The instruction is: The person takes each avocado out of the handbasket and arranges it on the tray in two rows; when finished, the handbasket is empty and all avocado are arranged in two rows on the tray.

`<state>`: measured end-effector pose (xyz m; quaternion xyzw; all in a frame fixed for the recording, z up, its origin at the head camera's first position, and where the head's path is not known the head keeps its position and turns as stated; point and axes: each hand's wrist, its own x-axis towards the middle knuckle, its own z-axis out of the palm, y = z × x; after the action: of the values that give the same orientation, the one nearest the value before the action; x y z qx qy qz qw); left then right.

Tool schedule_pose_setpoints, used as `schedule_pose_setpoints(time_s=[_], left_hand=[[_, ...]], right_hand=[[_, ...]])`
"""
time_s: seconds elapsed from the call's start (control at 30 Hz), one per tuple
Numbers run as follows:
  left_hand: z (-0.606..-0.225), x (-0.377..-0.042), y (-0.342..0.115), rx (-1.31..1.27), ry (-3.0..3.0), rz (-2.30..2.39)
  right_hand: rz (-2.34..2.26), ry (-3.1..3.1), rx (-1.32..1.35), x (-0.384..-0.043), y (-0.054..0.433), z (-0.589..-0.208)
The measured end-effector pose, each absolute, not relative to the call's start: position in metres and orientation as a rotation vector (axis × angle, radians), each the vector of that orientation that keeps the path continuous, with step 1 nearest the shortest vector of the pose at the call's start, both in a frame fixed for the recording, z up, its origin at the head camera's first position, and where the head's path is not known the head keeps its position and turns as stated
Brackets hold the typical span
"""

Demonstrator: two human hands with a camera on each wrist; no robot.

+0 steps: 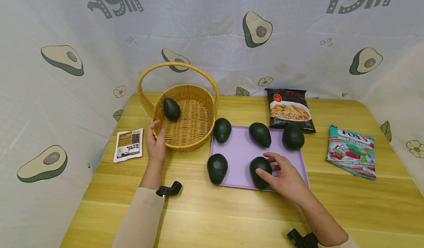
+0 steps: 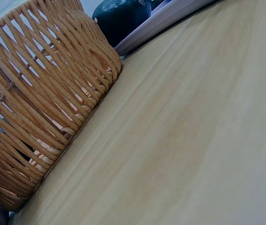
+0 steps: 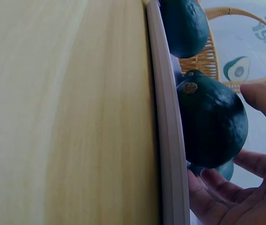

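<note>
My left hand grips the near left rim of a wicker basket with a tall arched handle. One dark green avocado lies inside, against the basket's left wall. In the left wrist view the woven wall fills the upper left. My right hand curls its thumb and fingers around an avocado at the front of a lilac tray. The right wrist view shows this avocado at the tray's rim, stem end toward the camera, thumb on one side and fingers behind.
Several more avocados lie on the tray, such as one at its front left and one at its back right. Behind the tray stands a black noodle packet. A teal candy bag lies far right, a small white packet far left.
</note>
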<state>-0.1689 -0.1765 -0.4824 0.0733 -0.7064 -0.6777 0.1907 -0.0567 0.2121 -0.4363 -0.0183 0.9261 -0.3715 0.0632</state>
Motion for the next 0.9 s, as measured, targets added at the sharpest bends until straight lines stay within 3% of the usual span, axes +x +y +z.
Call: schedule_pose_setpoints(time_s=[0.53, 0.9], left_hand=[[-0.484, -0.168, -0.176, 0.222, -1.991, -1.894], [-0.483, -0.168, -0.176, 0.194, -1.979, -1.9]], right_hand=[[-1.158, 2.838, -0.093, -0.06, 0.212, -0.412], [-1.227, 2.897, -0.234, -0.064, 0.168, -0.367]])
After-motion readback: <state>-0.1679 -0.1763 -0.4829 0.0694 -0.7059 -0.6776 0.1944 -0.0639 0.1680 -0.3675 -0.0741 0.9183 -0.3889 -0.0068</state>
